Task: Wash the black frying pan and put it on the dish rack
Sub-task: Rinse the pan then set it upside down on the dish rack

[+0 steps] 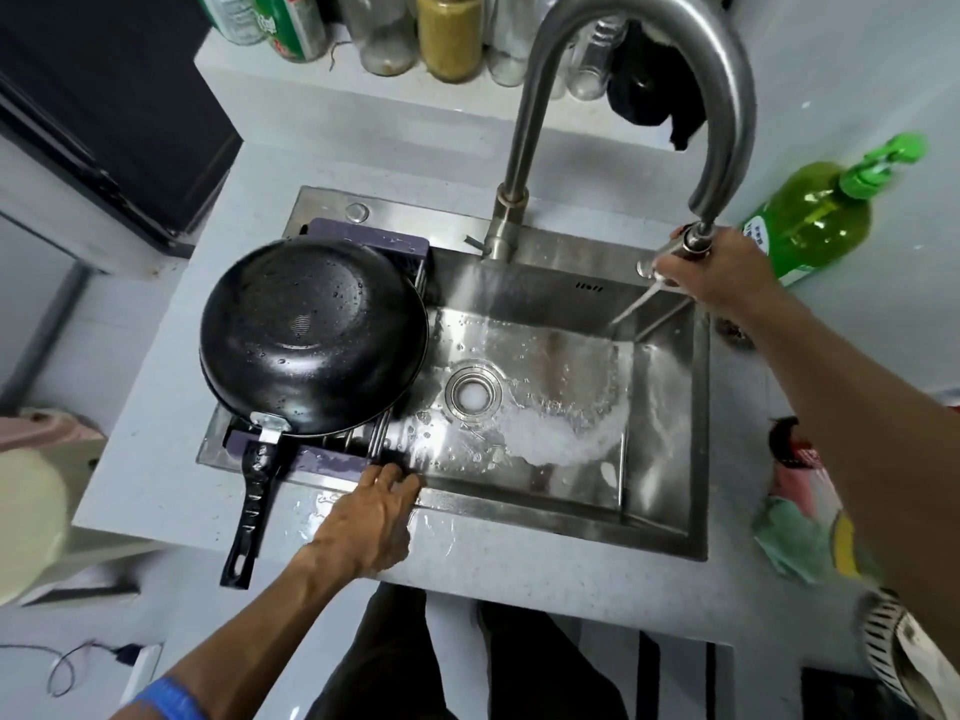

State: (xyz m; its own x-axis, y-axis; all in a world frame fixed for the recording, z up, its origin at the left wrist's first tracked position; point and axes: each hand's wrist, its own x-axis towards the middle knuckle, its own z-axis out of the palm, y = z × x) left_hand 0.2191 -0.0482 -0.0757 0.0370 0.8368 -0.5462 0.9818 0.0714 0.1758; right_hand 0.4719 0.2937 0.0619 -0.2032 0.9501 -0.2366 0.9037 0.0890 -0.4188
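- Nearest to me, my left hand (374,517) lay flat on the wet surface (519,558) at the front edge of the sink (670,532), fingers straight, their tips touching the rack's front bar, holding nothing.
- Left of the sink's drain (474,392), the black frying pan (311,332) sat upside down on the dish rack (363,241), its base beaded with water and its handle (252,504) sticking out over the sink's front edge onto the surface.
- At the sink's back right corner, my right hand (722,275) was curled round the faucet's spray head (693,240), and a thin stream ran from it into the sink.
- Foam and water lay in the sink around and right of the drain.
- I judged washing and racking done; what seemed left was rinsing the sink and shutting off the water.
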